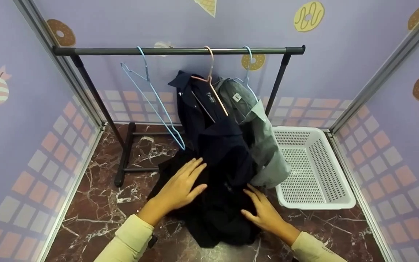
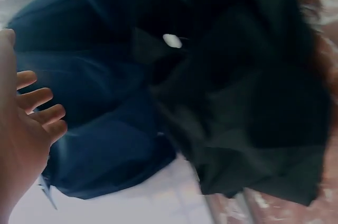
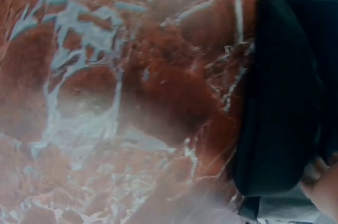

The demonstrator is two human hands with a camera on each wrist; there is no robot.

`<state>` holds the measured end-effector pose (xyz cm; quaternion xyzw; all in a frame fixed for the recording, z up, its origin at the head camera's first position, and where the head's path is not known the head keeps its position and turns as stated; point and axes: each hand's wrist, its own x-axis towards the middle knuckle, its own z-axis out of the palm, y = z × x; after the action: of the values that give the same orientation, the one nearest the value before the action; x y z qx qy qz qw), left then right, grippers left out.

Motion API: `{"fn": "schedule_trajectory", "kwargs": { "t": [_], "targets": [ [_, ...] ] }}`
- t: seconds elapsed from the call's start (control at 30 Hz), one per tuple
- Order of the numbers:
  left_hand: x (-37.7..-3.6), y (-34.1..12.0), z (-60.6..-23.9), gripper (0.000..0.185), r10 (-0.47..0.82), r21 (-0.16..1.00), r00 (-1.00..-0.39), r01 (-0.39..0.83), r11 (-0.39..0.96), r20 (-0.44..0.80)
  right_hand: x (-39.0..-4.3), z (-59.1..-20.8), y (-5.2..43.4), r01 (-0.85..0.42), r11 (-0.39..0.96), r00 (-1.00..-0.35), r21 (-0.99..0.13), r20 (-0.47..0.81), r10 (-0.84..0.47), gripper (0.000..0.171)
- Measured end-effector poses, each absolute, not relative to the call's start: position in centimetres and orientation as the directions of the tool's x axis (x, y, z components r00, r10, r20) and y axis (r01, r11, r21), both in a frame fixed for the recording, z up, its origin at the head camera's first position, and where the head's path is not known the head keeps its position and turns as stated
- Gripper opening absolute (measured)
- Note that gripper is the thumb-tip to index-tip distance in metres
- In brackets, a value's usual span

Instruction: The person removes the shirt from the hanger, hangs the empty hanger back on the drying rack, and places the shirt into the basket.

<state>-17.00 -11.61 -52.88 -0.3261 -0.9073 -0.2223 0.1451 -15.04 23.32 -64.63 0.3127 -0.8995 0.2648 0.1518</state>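
A black garment [image 1: 224,218] lies bunched on the marbled surface, its kind hidden by the folds. My left hand [image 1: 182,185], fingers extended, is over its left side. On its right side, my right hand [image 1: 266,213] has fingertips at the cloth, thumb apart from the fingers. Just above the heap hangs a navy collared shirt [image 1: 220,145] on a pink hanger [image 1: 210,65], its lower part overlapping the black cloth. The left wrist view shows my left hand [image 2: 26,113] beside navy cloth [image 2: 105,113], with nothing in its grasp. Only part of my right hand [image 3: 325,184] shows in the right wrist view.
A dark metal rack [image 1: 180,51] stands at the back. From it hang an empty blue hanger [image 1: 158,102] on the left and a grey-green shirt [image 1: 267,145] on another blue hanger [image 1: 247,69]. A white perforated basket [image 1: 335,174] sits at right, against the patterned side wall [image 1: 395,145].
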Motion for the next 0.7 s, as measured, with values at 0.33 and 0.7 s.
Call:
{"fn": "schedule_trajectory", "kwargs": {
  "t": [0.33, 0.7],
  "targets": [
    [-18.6, -14.1, -59.2, 0.079, 0.343, 0.405, -0.881, 0.458, 0.791, 0.325, -15.2, -66.5, 23.0, -0.599, 0.674, -0.801, -0.433, 0.307, -0.515, 0.095],
    [-21.8, -15.1, -62.7, 0.103, 0.149, 0.497, -0.981, 0.191, 0.846, 0.123, -15.9, -67.7, 23.0, -0.613, 0.684, -0.788, -0.397, 0.24, -0.567, 0.098]
  ]
}}
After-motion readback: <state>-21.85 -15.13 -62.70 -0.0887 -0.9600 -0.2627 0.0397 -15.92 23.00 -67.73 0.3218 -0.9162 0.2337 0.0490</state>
